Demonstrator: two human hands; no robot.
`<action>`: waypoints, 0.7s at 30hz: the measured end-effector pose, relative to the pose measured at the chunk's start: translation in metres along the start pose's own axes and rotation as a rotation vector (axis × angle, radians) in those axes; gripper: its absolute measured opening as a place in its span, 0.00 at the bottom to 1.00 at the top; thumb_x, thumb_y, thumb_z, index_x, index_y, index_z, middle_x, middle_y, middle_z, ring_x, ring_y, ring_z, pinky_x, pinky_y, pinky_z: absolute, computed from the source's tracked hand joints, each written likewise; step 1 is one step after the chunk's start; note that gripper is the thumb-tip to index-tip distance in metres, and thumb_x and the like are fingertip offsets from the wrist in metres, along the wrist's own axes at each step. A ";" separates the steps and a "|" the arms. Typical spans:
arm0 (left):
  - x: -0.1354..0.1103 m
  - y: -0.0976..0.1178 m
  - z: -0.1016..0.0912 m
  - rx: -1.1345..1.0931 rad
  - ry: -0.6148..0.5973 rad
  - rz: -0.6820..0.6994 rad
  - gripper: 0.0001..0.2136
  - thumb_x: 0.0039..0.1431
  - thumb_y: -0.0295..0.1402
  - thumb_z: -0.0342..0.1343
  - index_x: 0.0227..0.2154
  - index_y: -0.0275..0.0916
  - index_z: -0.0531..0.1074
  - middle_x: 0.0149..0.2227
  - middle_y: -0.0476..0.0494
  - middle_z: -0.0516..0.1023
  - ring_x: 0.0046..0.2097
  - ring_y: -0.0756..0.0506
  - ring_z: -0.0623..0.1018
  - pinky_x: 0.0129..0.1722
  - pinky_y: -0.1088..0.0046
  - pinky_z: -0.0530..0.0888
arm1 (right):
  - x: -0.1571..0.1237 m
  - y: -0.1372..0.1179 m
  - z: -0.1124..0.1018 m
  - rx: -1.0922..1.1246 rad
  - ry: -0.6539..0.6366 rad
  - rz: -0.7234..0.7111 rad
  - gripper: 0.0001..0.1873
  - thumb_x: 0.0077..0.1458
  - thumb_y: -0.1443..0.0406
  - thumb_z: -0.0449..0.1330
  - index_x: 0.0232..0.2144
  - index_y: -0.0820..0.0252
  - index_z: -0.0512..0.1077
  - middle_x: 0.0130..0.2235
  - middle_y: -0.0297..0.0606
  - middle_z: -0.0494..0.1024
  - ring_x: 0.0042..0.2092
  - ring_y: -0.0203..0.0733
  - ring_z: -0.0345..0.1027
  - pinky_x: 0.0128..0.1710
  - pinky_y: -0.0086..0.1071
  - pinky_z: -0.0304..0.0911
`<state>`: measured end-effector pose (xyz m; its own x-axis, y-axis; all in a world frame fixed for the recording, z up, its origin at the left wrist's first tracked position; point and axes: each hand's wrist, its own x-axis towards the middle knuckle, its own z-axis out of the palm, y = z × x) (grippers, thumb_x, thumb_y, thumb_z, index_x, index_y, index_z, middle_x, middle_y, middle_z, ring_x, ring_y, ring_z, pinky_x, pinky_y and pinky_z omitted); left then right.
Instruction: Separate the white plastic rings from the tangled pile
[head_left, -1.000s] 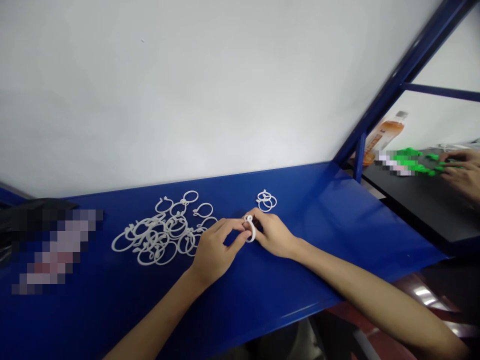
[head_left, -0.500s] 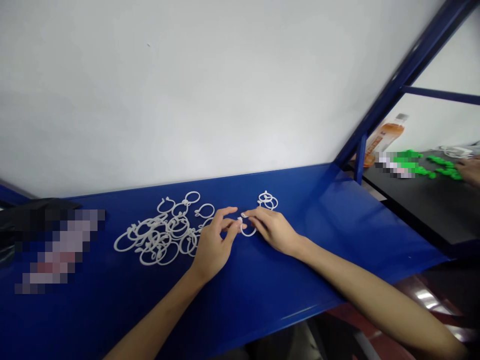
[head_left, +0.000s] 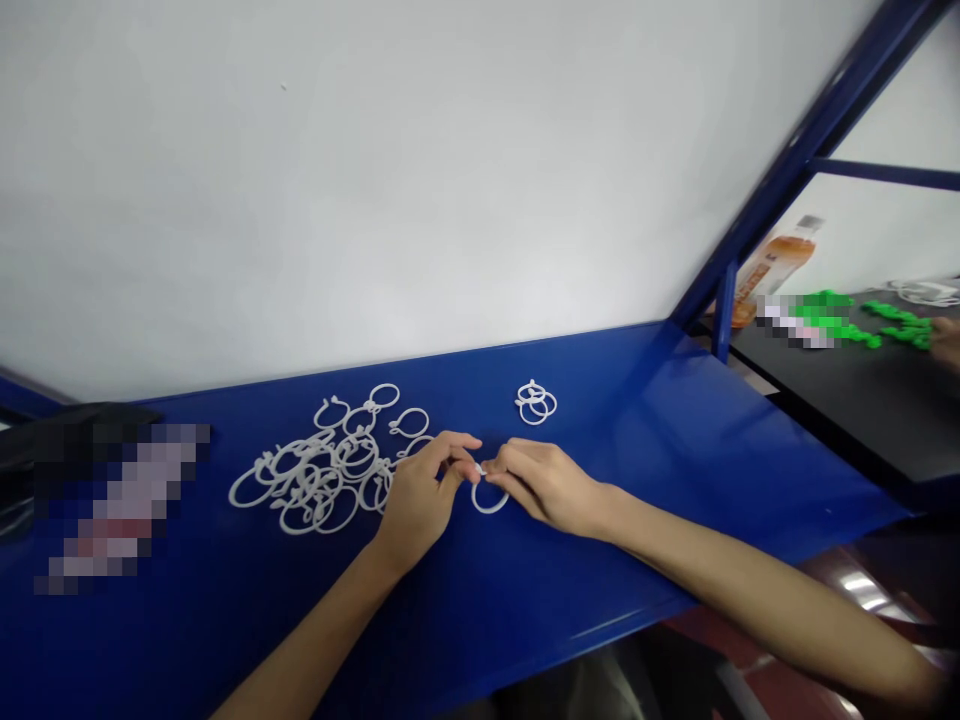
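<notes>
Between my two hands is a white plastic ring [head_left: 490, 511] with small tabs at its ends, like a curtain ring. My left hand [head_left: 427, 490] pinches one end of it between thumb and fingers. The other end is pinched by my right hand [head_left: 546, 484]. At the top, the two ends sit close together; my fingertips partly cover them, so I cannot tell if they are joined. Left of my left hand lies a loose pile of similar white rings [head_left: 335, 508]. A small group of overlapping white rings [head_left: 534, 418] rests beyond my right hand.
The blue tabletop [head_left: 480, 620] meets a pale wall [head_left: 450, 200] at the back. A black bag [head_left: 90, 412] and a blurred-out item lie at the left. Past a blue metal frame [head_left: 724, 310], a black table [head_left: 832, 400] holds green pieces [head_left: 904, 325], a bottle [head_left: 776, 270] and another person's hand [head_left: 946, 340].
Both hands have moved slightly toward me with the ring. Its two ends, apart before, are now close together. The small group of rings is more fully visible.
</notes>
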<state>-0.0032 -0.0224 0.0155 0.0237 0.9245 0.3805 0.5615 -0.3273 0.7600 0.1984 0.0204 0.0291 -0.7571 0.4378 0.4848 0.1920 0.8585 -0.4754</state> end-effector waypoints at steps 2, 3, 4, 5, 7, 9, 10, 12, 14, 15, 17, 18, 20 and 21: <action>0.000 -0.003 0.000 0.024 -0.021 0.036 0.06 0.64 0.31 0.52 0.40 0.44 0.73 0.25 0.56 0.79 0.31 0.50 0.79 0.37 0.73 0.74 | -0.001 -0.002 0.001 -0.045 -0.033 -0.037 0.13 0.71 0.64 0.47 0.38 0.61 0.69 0.33 0.39 0.76 0.33 0.38 0.68 0.35 0.30 0.66; 0.001 -0.005 0.000 0.041 -0.033 0.055 0.06 0.64 0.31 0.52 0.40 0.44 0.73 0.25 0.56 0.78 0.31 0.50 0.78 0.38 0.72 0.74 | 0.000 -0.001 0.002 -0.061 -0.046 -0.047 0.13 0.71 0.64 0.47 0.38 0.61 0.69 0.33 0.39 0.76 0.33 0.38 0.68 0.35 0.31 0.66; 0.002 -0.006 0.000 0.068 -0.042 0.077 0.06 0.65 0.32 0.52 0.41 0.44 0.73 0.26 0.56 0.79 0.32 0.49 0.79 0.39 0.71 0.74 | 0.000 0.001 0.002 -0.073 -0.052 -0.046 0.14 0.72 0.63 0.47 0.38 0.61 0.69 0.34 0.40 0.76 0.34 0.38 0.68 0.36 0.31 0.66; 0.004 -0.008 -0.001 0.107 -0.041 0.101 0.06 0.65 0.33 0.53 0.42 0.44 0.72 0.27 0.55 0.79 0.33 0.48 0.79 0.41 0.70 0.74 | 0.000 0.004 0.002 -0.083 -0.049 -0.034 0.14 0.72 0.63 0.47 0.39 0.61 0.70 0.35 0.40 0.77 0.35 0.38 0.69 0.36 0.31 0.67; 0.009 -0.011 -0.003 0.242 -0.004 0.149 0.08 0.65 0.36 0.55 0.44 0.43 0.72 0.31 0.50 0.80 0.39 0.45 0.79 0.45 0.65 0.74 | 0.002 0.015 -0.001 -0.119 -0.006 0.022 0.13 0.71 0.62 0.48 0.42 0.60 0.71 0.38 0.41 0.78 0.37 0.39 0.70 0.37 0.32 0.68; 0.013 -0.015 -0.008 0.442 0.052 0.172 0.13 0.64 0.41 0.56 0.46 0.41 0.73 0.38 0.43 0.81 0.45 0.40 0.77 0.49 0.58 0.72 | 0.004 0.030 -0.008 -0.192 0.083 0.108 0.13 0.71 0.61 0.49 0.44 0.58 0.72 0.40 0.41 0.79 0.40 0.41 0.71 0.40 0.34 0.68; 0.015 -0.018 -0.011 0.549 0.076 0.169 0.16 0.64 0.44 0.55 0.47 0.39 0.73 0.41 0.39 0.80 0.47 0.37 0.76 0.50 0.55 0.71 | 0.005 0.039 -0.013 -0.242 0.139 0.159 0.12 0.70 0.61 0.50 0.44 0.57 0.73 0.41 0.41 0.79 0.41 0.43 0.71 0.42 0.36 0.68; 0.018 -0.023 -0.017 0.723 0.096 0.145 0.19 0.65 0.47 0.52 0.47 0.37 0.74 0.45 0.34 0.78 0.50 0.33 0.73 0.49 0.51 0.70 | 0.005 0.056 -0.023 -0.331 0.206 0.259 0.12 0.69 0.61 0.52 0.43 0.57 0.75 0.41 0.43 0.78 0.42 0.45 0.70 0.43 0.39 0.68; 0.018 -0.028 -0.021 0.806 0.070 0.130 0.19 0.66 0.47 0.49 0.44 0.37 0.76 0.46 0.34 0.79 0.50 0.33 0.73 0.49 0.51 0.69 | 0.003 0.071 -0.031 -0.386 0.243 0.331 0.12 0.68 0.62 0.53 0.42 0.57 0.76 0.40 0.43 0.78 0.42 0.46 0.69 0.44 0.40 0.68; 0.018 -0.030 -0.021 0.816 0.044 0.129 0.18 0.67 0.46 0.48 0.42 0.38 0.76 0.45 0.35 0.79 0.50 0.33 0.73 0.49 0.51 0.69 | 0.003 0.076 -0.033 -0.404 0.252 0.362 0.12 0.68 0.62 0.54 0.41 0.57 0.77 0.40 0.43 0.78 0.42 0.46 0.68 0.43 0.41 0.68; 0.017 -0.032 -0.019 0.794 -0.018 0.143 0.17 0.68 0.45 0.48 0.41 0.39 0.77 0.45 0.37 0.81 0.51 0.33 0.72 0.51 0.51 0.68 | 0.002 0.082 -0.033 -0.428 0.258 0.405 0.11 0.67 0.61 0.55 0.41 0.56 0.77 0.39 0.42 0.78 0.41 0.47 0.67 0.43 0.41 0.67; 0.016 -0.031 -0.017 0.770 -0.045 0.160 0.17 0.68 0.44 0.48 0.41 0.39 0.78 0.46 0.38 0.81 0.53 0.33 0.72 0.53 0.50 0.67 | 0.002 0.084 -0.031 -0.436 0.258 0.419 0.11 0.67 0.61 0.56 0.40 0.56 0.78 0.39 0.42 0.78 0.41 0.47 0.67 0.43 0.41 0.67; 0.014 -0.028 -0.011 0.713 -0.100 0.219 0.15 0.68 0.42 0.50 0.43 0.39 0.78 0.47 0.40 0.81 0.56 0.34 0.71 0.56 0.49 0.66 | 0.003 0.086 -0.027 -0.447 0.255 0.429 0.11 0.67 0.61 0.56 0.39 0.57 0.78 0.38 0.42 0.78 0.41 0.47 0.66 0.43 0.41 0.66; 0.012 -0.026 -0.009 0.684 -0.133 0.264 0.15 0.67 0.42 0.50 0.44 0.40 0.78 0.48 0.41 0.81 0.57 0.34 0.71 0.57 0.49 0.65 | 0.004 0.087 -0.024 -0.453 0.252 0.429 0.11 0.67 0.61 0.56 0.39 0.57 0.78 0.38 0.42 0.78 0.41 0.47 0.65 0.44 0.41 0.66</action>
<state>-0.0244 -0.0042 0.0052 0.3046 0.8623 0.4046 0.9117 -0.3868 0.1381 0.2272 0.1030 0.0076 -0.3969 0.7668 0.5045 0.7278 0.5978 -0.3360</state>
